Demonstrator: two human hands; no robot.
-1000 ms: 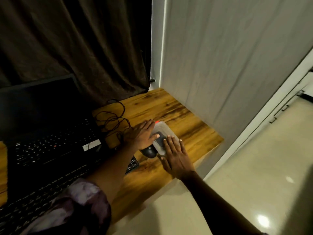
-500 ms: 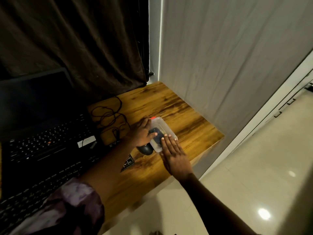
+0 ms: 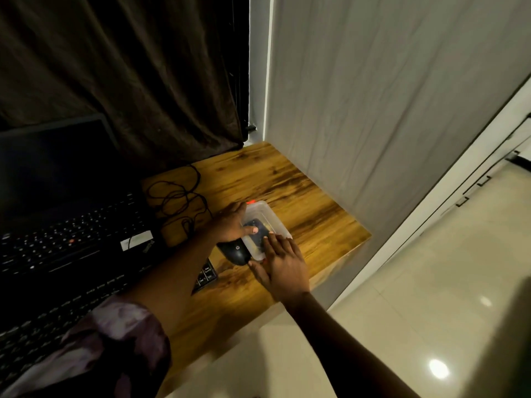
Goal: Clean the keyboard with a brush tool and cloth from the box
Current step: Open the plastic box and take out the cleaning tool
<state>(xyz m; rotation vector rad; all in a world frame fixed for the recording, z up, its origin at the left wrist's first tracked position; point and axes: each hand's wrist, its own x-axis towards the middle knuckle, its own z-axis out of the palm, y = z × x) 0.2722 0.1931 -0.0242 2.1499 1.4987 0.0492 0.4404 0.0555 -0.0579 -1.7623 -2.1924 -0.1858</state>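
Dim light. Keyboard (image 3: pixel 57 317) at near left is mostly black, key legends unreadable, and part of it lies under the left forearm. Mouse (image 3: pixel 234 254) has a small round logo, too small to read. Clear lidded box (image 3: pixel 270 222) sits on desk (image 3: pixel 310 208), just right of the mouse; its dark blue contents are blurred through the lid. Left hand (image 3: pixel 230 225) grips the box's left side, thumb across the lid. Right hand (image 3: pixel 284 268) lies flat, fingers straight on the box's near end.
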